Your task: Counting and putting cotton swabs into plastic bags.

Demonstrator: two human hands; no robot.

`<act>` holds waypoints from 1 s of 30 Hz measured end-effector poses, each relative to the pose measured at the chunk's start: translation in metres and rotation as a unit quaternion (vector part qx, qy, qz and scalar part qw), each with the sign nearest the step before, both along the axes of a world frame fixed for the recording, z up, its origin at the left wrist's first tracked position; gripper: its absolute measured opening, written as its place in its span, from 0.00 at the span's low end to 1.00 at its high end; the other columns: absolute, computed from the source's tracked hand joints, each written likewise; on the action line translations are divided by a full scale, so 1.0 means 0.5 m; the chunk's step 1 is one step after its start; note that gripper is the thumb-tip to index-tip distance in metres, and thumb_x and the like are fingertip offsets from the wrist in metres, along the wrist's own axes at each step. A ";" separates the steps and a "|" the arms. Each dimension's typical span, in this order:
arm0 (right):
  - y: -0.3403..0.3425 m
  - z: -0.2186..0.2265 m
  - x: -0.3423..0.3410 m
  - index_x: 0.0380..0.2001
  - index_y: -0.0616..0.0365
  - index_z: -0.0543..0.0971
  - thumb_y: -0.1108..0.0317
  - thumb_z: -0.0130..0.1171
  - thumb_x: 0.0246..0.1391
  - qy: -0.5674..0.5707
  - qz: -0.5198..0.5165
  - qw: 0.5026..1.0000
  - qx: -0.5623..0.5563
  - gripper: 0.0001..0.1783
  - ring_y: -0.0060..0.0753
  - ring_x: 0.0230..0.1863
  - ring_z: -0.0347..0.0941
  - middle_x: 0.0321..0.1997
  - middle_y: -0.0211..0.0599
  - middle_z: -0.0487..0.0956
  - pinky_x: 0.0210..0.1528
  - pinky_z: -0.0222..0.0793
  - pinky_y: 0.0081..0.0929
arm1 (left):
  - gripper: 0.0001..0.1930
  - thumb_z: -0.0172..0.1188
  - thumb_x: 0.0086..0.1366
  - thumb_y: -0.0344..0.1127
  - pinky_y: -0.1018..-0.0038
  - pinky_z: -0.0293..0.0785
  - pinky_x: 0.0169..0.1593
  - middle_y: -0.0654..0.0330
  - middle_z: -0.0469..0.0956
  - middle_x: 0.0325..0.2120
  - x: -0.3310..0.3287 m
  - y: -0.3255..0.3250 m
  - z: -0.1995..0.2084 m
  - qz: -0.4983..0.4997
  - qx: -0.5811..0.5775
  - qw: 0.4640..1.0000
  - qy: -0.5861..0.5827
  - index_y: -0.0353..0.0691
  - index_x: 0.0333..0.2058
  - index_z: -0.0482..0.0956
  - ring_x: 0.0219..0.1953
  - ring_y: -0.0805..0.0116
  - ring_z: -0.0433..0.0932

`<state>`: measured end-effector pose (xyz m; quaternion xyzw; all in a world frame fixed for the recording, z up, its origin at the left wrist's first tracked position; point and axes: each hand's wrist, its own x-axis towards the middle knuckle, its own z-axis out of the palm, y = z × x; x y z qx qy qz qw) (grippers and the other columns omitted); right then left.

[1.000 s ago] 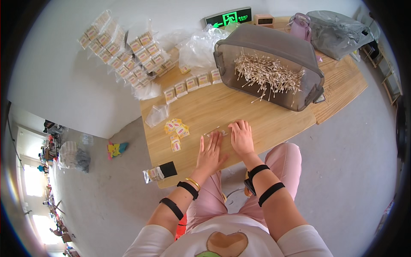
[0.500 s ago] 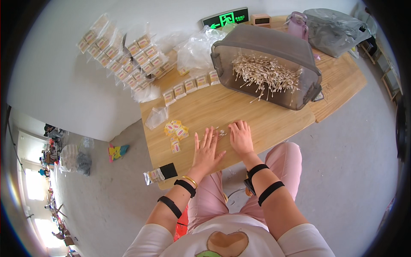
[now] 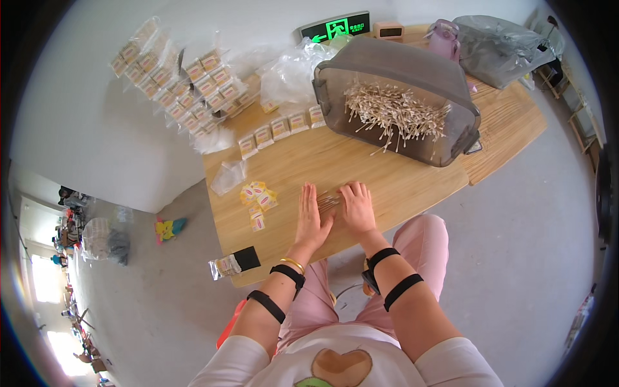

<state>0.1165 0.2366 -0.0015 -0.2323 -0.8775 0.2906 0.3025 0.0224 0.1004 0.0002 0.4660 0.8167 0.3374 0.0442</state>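
Note:
A small bundle of cotton swabs (image 3: 327, 201) lies on the wooden table (image 3: 290, 171) between my two hands. My left hand (image 3: 312, 218) stands on its edge at the bundle's left side, fingers stretched out and thumb toward the swabs. On the other side my right hand (image 3: 357, 208) rests palm down, fingers extended and slightly bent, next to the swab ends. Neither hand is wrapped around anything. Left of my left hand lie several yellow-and-white paper cards (image 3: 258, 195).
A grey translucent bin (image 3: 400, 61) lies tipped on its side, its mouth toward me, with a heap of swabs (image 3: 400, 113) inside. Small packs (image 3: 280, 128) stand in a row; more bagged packs (image 3: 213, 80) are stacked behind. A black pad (image 3: 246, 258) lies at the left front corner.
My left hand has turned from lying flat over the swabs to standing on edge, its fingers now together. More of the swabs shows. My right hand has barely moved.

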 end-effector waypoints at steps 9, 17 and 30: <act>0.043 0.000 0.003 0.46 0.54 0.77 0.77 0.56 0.52 -0.001 -0.008 1.000 0.005 0.17 0.50 0.53 0.68 0.48 0.42 0.74 0.54 0.64 0.46 | 0.35 0.64 0.60 0.40 0.47 0.48 0.74 0.51 0.69 0.62 -0.005 0.000 0.002 0.043 -0.002 0.996 0.078 0.39 0.65 0.63 0.67 0.51 0.64; 0.328 0.067 0.031 0.49 0.49 0.77 0.76 0.62 0.49 -0.126 -0.068 0.955 0.261 0.22 0.48 0.57 0.66 0.54 0.38 0.70 0.59 0.63 0.46 | 0.32 0.62 0.60 0.41 0.48 0.47 0.75 0.54 0.69 0.61 0.003 0.000 0.032 0.046 -0.016 0.997 0.061 0.40 0.62 0.65 0.67 0.52 0.64; 0.250 0.020 -0.039 0.35 0.49 0.81 0.64 0.64 0.51 -0.148 0.087 0.945 0.279 0.07 0.40 0.52 0.69 0.43 0.30 0.76 0.54 0.65 0.40 | 0.32 0.62 0.60 0.41 0.49 0.46 0.75 0.53 0.67 0.63 0.003 -0.004 0.029 0.050 -0.031 0.997 0.052 0.40 0.62 0.65 0.68 0.52 0.62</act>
